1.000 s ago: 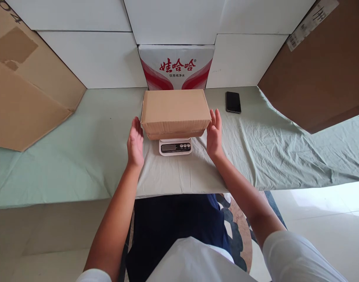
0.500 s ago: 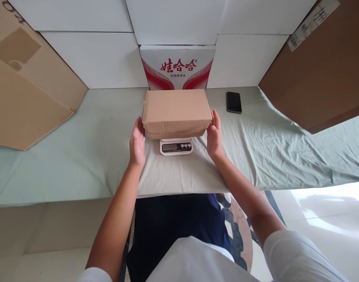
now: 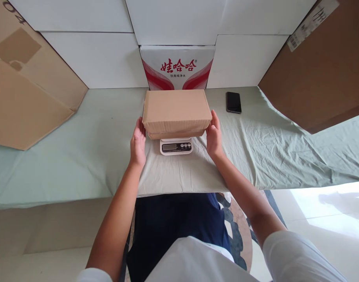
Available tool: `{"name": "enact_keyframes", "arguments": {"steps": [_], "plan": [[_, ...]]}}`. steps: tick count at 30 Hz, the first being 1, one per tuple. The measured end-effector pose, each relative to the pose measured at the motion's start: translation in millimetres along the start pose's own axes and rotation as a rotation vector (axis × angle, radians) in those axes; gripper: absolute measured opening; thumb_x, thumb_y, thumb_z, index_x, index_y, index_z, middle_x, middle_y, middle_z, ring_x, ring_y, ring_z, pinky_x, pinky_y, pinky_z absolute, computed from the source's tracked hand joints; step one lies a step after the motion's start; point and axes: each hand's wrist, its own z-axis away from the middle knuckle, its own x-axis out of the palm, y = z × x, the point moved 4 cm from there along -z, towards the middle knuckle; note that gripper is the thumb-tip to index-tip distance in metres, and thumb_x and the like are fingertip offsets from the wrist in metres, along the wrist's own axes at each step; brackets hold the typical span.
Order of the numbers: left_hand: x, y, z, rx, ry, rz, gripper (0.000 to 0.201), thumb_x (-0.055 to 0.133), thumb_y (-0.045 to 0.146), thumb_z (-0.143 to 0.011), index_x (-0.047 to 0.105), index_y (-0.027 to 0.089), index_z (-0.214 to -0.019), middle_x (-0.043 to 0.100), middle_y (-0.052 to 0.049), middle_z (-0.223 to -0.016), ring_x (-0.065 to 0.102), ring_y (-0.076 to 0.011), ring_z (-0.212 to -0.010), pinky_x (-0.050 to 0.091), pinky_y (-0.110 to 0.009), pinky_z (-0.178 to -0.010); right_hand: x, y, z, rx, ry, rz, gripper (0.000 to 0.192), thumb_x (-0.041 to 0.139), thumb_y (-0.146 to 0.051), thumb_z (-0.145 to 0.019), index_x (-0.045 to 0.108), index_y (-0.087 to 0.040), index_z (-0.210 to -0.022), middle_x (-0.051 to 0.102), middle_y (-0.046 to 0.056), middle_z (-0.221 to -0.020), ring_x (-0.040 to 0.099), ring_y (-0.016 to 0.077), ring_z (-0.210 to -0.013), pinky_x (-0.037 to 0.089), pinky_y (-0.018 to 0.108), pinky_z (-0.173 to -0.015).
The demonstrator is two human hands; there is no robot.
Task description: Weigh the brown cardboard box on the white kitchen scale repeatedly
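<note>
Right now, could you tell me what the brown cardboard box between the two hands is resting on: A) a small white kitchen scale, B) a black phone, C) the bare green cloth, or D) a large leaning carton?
A: the brown cardboard box sits on the small white kitchen scale, whose display and buttons show just beneath the box's near edge.

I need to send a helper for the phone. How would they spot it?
Start at the red-and-white printed carton against the back wall. Right of it, on the green cloth, lies the phone, flat. It is the only small black slab there; everything nearby is cardboard.
</note>
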Motion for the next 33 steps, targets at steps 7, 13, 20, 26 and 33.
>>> {"name": "enact_keyframes", "arguments": {"steps": [7, 13, 20, 26, 33], "plan": [[-0.3, -0.1, -0.4, -0.002, -0.003, -0.010, 0.081, 0.041, 0.087, -0.090, 0.053, 0.039, -0.155, 0.039, -0.002, -0.175, 0.029, -0.0281, -0.166, 0.026, -0.046, -0.136, 1.2, -1.2, 0.2, 0.008, -0.009, 0.011, 0.069, 0.056, -0.073, -0.090, 0.045, -0.047, -0.152, 0.043, -0.008, -0.170, 0.027, 0.0300, -0.167, 0.019, 0.063, -0.139], [1.5, 2.5, -0.3, -0.017, 0.006, -0.019, 0.084, 0.042, 0.088, -0.088, 0.054, 0.039, -0.154, 0.039, -0.001, -0.175, 0.030, -0.0277, -0.165, 0.026, -0.046, -0.136, -0.1, 6.6, -4.4, 0.021, -0.025, 0.057, 0.075, 0.056, -0.078, -0.085, 0.044, -0.047, -0.153, 0.045, -0.007, -0.169, 0.029, 0.0340, -0.165, 0.022, 0.066, -0.138], [1.1, 2.3, 0.4, -0.022, 0.001, -0.033, 0.084, 0.043, 0.088, -0.088, 0.053, 0.038, -0.155, 0.039, -0.002, -0.175, 0.031, -0.0271, -0.165, 0.027, -0.045, -0.136, 1.5, 5.3, -4.9, 0.010, -0.030, 0.066, 0.076, 0.054, -0.079, -0.086, 0.045, -0.046, -0.154, 0.045, -0.006, -0.169, 0.031, 0.0333, -0.164, 0.025, 0.064, -0.137], [2.6, 2.7, 1.2, -0.059, -0.002, -0.052, 0.086, 0.041, 0.090, -0.087, 0.054, 0.038, -0.154, 0.042, -0.005, -0.173, 0.031, -0.0289, -0.165, 0.025, -0.046, -0.136, 2.0, 2.9, -4.2, 0.009, -0.024, 0.047, 0.072, 0.055, -0.076, -0.088, 0.048, -0.045, -0.152, 0.046, -0.005, -0.168, 0.034, 0.0330, -0.163, 0.026, 0.063, -0.137], [1.2, -0.9, 2.4, -0.063, -0.010, -0.062, 0.087, 0.040, 0.089, -0.088, 0.049, 0.038, -0.158, 0.039, -0.006, -0.175, 0.029, -0.0282, -0.166, 0.026, -0.046, -0.135, 4.4, -1.2, -3.0, 0.003, -0.023, 0.045, 0.069, 0.055, -0.074, -0.088, 0.051, -0.044, -0.150, 0.049, -0.005, -0.167, 0.036, 0.0318, -0.162, 0.028, 0.060, -0.137]]}}
